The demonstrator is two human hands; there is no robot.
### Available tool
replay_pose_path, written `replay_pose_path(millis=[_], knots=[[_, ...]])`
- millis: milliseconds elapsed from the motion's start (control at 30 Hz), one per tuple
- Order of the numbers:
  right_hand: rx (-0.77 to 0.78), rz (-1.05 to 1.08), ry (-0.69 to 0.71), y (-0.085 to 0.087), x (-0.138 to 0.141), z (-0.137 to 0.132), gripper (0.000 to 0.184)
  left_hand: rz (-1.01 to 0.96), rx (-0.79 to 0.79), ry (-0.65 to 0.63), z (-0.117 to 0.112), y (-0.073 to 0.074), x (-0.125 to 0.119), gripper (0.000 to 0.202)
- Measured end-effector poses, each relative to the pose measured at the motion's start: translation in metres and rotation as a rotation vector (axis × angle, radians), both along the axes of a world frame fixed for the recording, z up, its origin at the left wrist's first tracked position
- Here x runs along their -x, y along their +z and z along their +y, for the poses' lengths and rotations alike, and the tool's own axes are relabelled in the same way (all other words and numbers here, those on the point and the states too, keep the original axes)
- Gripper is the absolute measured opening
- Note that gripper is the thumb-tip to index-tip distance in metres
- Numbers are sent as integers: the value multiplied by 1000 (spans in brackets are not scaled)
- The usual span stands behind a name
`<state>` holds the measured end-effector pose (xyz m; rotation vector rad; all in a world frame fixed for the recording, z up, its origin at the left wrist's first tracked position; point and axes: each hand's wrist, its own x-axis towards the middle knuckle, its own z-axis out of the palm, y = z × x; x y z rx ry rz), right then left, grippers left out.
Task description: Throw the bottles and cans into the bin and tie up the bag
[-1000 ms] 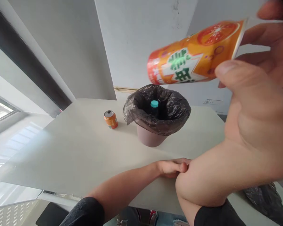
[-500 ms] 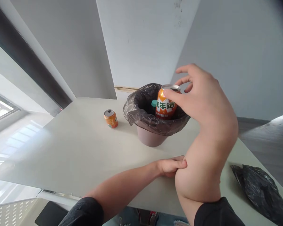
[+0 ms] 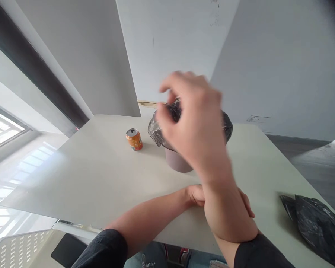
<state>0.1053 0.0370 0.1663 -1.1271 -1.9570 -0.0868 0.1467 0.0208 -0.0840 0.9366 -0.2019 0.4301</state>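
And the right hand (image 3: pixel 191 108) is arching up in a blur in front of the bin, wrist bending, fingers and thumb curling with an open gap between them. The left hand (image 3: pixel 197 194) is lying low beneath the right forearm, its fingertips peeking out beyond; the crossing arm is hiding its middle, so whether it's gripping can't be told.

The short orange metal can (image 3: pixel 134 141) is standing upright left of the bin, long axis vertical, opened top facing up. The mauve round bin (image 3: pixel 178 162) is also standing upright, a dark translucent plastic liner (image 3: pixel 156 132) draping over its rim.

Both are resting on the pale, smooth table (image 3: pixel 100 178). A crumpled black plastic bag (image 3: pixel 315 223) is lying at right, grey-white walls (image 3: pixel 173 44) are rising behind, and daylight is streaming in from the left.
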Motion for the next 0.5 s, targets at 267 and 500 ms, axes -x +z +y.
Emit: replay_pose_path(millis=[267, 500], knots=[[562, -831, 854, -20, 38, -20, 9, -12, -50, 32, 0, -1, 3, 66], [428, -654, 559, -53, 75, -7, 15, -279, 89, 55, -8, -7, -4, 95]])
